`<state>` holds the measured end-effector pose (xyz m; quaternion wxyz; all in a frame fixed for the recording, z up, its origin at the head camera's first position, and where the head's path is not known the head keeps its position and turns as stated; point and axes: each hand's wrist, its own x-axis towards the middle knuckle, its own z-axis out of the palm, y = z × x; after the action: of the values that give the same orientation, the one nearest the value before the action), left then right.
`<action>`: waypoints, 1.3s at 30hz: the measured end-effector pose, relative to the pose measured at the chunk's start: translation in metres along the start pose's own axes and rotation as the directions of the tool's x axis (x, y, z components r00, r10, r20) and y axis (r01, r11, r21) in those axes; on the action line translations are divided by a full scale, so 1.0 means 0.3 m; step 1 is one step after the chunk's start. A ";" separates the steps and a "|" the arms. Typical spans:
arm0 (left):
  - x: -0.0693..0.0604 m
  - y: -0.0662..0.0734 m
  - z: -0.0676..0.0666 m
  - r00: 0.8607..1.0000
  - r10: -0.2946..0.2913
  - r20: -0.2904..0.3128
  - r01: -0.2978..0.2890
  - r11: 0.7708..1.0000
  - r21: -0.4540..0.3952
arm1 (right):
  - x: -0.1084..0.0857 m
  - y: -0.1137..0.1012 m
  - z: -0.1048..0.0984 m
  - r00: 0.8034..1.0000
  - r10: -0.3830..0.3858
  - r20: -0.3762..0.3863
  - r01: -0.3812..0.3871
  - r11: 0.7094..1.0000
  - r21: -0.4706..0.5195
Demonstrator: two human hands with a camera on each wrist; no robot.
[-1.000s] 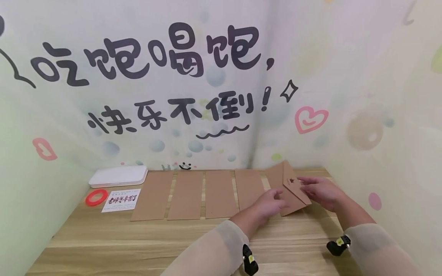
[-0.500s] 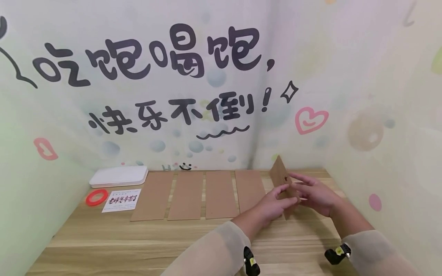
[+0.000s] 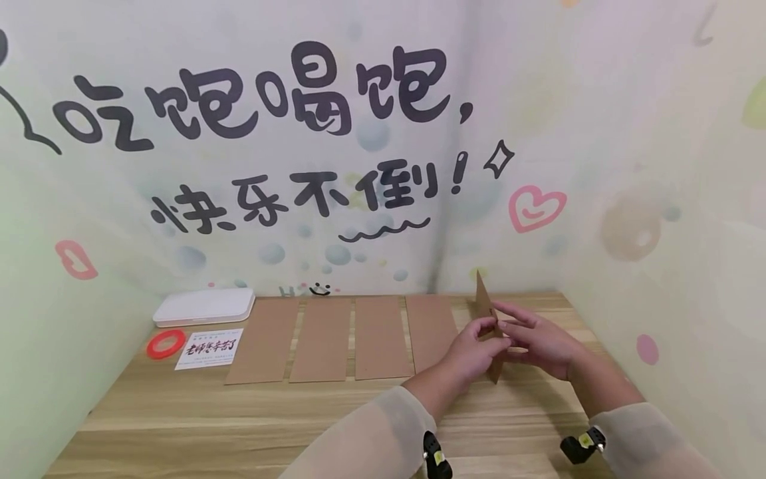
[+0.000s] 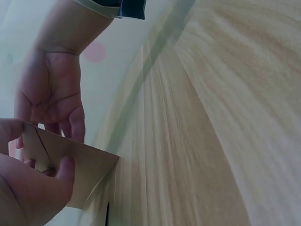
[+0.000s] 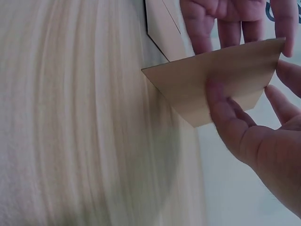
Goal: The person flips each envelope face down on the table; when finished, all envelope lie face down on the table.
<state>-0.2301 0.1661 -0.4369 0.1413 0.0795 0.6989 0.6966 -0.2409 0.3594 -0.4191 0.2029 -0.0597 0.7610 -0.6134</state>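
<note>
A brown paper envelope stands nearly edge-on to the head view at the right of the table, tilted a little. My left hand pinches it from the left. From the other side my right hand holds it, fingers at its top edge and face. In the left wrist view the left thumb lies on the envelope's face, where a flap line shows. The right wrist view has the right thumb against the plain face. Several more brown envelopes lie flat in a row to the left.
At the back left of the wooden table lies a white flat case. In front of it are a red ring and a white card with writing. A printed curtain wall stands behind.
The envelope has turned from showing its flap and small printed mark to standing edge-on. My left hand has moved right onto it, and the right hand has shifted slightly left.
</note>
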 end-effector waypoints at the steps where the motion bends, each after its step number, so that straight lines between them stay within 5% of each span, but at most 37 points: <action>1: 0.002 0.000 0.001 1.000 0.000 -0.002 0.000 1.000 -0.031 | 0.000 0.002 0.000 1.000 0.002 0.002 -0.002 1.000 -0.001; 7: 0.015 -0.017 0.002 1.000 0.013 0.022 -0.007 0.959 -0.285 | 0.008 0.021 0.002 1.000 0.024 -0.012 -0.025 1.000 -0.013; 9: 0.018 -0.024 -0.002 1.000 0.016 0.019 -0.009 0.953 -0.304 | 0.014 0.034 0.000 0.999 0.029 -0.018 -0.029 0.999 -0.034; 24: 0.032 -0.059 -0.021 0.996 -0.009 -0.093 -0.001 0.994 -0.110 | 0.021 0.101 -0.081 0.993 0.087 -0.082 -0.087 0.996 -0.004; 39: 0.024 -0.066 -0.051 0.996 -0.061 -0.058 0.061 0.998 -0.007 | 0.036 0.101 -0.097 0.984 0.101 -0.144 -0.104 0.994 -0.017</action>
<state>-0.2400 0.1533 -0.4575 0.1421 0.0375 0.7031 0.6957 -0.2572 0.3895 -0.4458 0.1782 0.0212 0.7831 -0.5955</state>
